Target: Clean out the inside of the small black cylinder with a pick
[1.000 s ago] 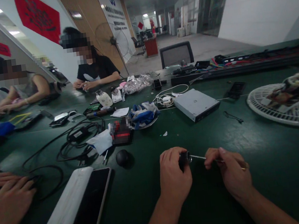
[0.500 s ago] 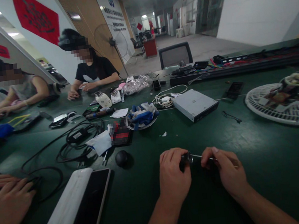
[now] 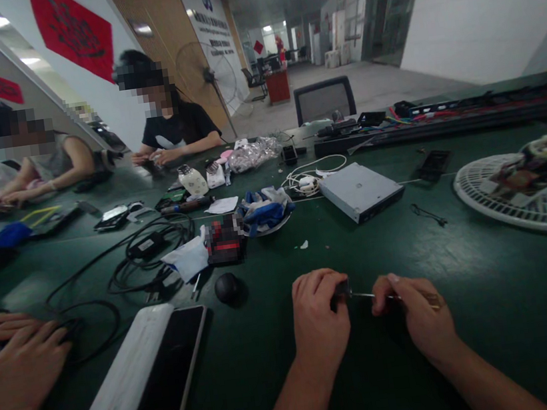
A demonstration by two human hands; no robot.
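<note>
My left hand [image 3: 320,316] is closed around a small dark part [image 3: 344,288], mostly hidden by the fingers. In my right hand [image 3: 417,310] is a thin screwdriver [image 3: 363,295], its metal shaft pointing left and its tip at the dark part. A brownish handle end shows behind the fingers. Both hands are just above the green table [image 3: 517,294]. To the left of my left hand sits a round black object [image 3: 227,288]. Whether the tip is inside the part or only touching it, I cannot tell.
A phone [image 3: 168,377] lies against a white power bank [image 3: 128,365]. Another person's hands [image 3: 22,359] rest at the left. Farther back are a grey disc drive [image 3: 362,190], a bowl with blue cloth [image 3: 265,211], black cables [image 3: 150,245] and a white fan grille [image 3: 520,203].
The view has shifted slightly, moving the scene a little to the right. The dark part has tilted a little in my left hand; the screwdriver still points at it.
</note>
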